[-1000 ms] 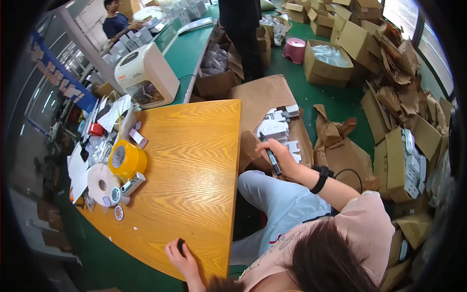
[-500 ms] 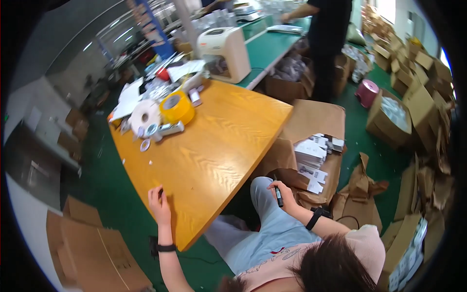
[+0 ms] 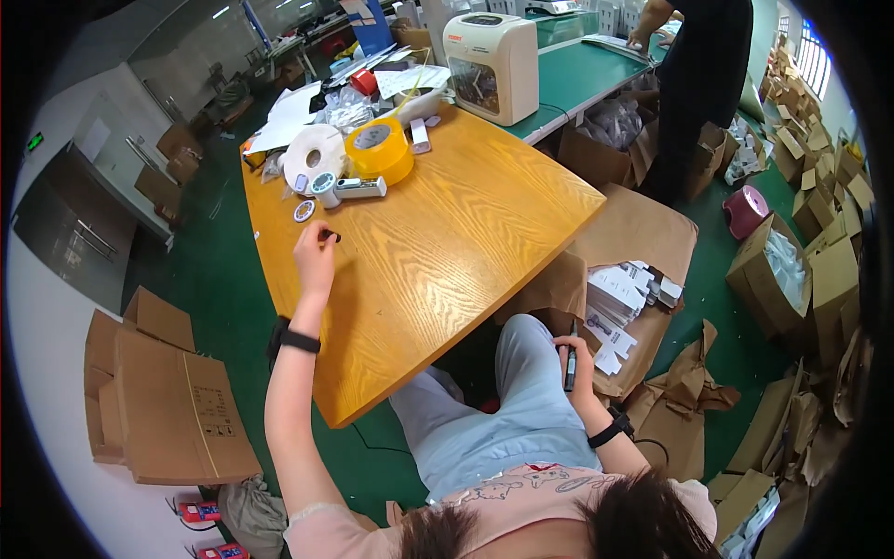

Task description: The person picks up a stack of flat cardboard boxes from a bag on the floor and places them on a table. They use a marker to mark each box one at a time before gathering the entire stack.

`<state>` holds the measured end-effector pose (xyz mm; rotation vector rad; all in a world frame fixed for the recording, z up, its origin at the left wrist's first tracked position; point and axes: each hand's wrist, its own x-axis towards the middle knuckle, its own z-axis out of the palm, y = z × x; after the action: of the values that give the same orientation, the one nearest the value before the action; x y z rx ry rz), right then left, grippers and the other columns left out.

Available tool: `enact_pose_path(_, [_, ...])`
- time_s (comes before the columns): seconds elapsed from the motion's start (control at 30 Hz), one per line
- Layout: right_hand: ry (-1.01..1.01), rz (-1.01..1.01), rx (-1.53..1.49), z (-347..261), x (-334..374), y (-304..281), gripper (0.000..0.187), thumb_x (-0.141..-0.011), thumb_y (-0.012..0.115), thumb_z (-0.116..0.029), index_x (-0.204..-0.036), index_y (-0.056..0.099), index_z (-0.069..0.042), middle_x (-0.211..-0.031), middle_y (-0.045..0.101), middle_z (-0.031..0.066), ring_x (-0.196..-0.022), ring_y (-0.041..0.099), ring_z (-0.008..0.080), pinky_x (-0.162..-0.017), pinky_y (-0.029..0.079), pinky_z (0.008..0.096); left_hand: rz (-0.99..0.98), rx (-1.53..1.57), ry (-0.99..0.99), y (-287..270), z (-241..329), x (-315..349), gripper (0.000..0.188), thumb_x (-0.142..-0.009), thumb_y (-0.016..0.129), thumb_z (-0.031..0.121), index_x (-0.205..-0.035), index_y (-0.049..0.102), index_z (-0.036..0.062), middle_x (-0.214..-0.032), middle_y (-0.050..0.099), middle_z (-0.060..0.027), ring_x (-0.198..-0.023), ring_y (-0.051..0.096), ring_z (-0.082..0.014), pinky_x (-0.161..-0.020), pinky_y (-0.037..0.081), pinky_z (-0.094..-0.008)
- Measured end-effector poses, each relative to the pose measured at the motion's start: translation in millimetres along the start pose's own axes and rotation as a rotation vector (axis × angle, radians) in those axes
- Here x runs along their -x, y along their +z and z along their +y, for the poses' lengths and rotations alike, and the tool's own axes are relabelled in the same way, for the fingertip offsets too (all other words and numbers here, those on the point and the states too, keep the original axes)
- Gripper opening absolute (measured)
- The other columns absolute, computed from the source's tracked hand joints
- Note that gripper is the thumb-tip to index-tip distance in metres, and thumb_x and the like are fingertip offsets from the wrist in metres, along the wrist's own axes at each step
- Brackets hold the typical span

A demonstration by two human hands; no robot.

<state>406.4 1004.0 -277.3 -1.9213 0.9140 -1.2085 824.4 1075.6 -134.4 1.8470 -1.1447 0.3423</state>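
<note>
My left hand (image 3: 313,265) is raised over the near left part of the wooden table (image 3: 438,242), its fingers pinching a small black piece (image 3: 329,236) that looks like a pen cap. Close by my right thigh, my right hand (image 3: 584,369) grips a dark marker (image 3: 571,363), its narrow tip pointing up. Beyond my left hand lie a small round sticker roll (image 3: 304,211), a grey-white handheld tool (image 3: 358,187), a big white roll (image 3: 314,158) and a yellow tape roll (image 3: 380,152).
A carton (image 3: 643,219) holding flat white printed boxes (image 3: 615,303) stands right of the table. A beige machine (image 3: 491,70) sits behind, beside a green bench (image 3: 577,79) where a person in dark clothes (image 3: 703,74) works. Cartons (image 3: 182,401) stand at left, and crumpled brown paper (image 3: 684,382) at right.
My left hand has moved forward over the table, and the small black piece now shows in its fingers. My right hand has lowered toward my thigh with the marker. The whole view has shifted.
</note>
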Motion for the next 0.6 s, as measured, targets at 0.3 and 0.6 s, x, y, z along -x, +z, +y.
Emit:
enact_pose_path(0.3, [0.178,0.245,-0.01,5.8,-11.0,-33.1,0.009,-0.081,0.052,-0.002,-0.089,0.053,-0.005,-0.079,0.058,0.0077,-0.072,0.056,0.0177,-0.065,0.043,0.0265,-0.118,-0.348,0.131,32.1,-11.4,7.5,0.05,-0.069,0.064,0.005,-0.114,0.042,0.0005,-0.108,0.047,-0.0207,-0.103,0.045,-0.0346,-0.087,0.037,-0.04])
enact_pose_path(0.6, [0.451,0.218,-0.081,58.1,2.4,-81.1,0.009,-0.081,0.056,-0.01,-0.086,0.052,-0.003,-0.072,0.056,0.0049,-0.066,0.055,0.0121,-0.06,0.042,0.023,-0.555,0.433,-0.278,0.6,225.7,135.4,0.038,-0.076,0.054,0.003,-0.113,0.044,-0.0004,-0.115,0.046,-0.0116,-0.107,0.046,-0.021,-0.084,0.04,-0.0319])
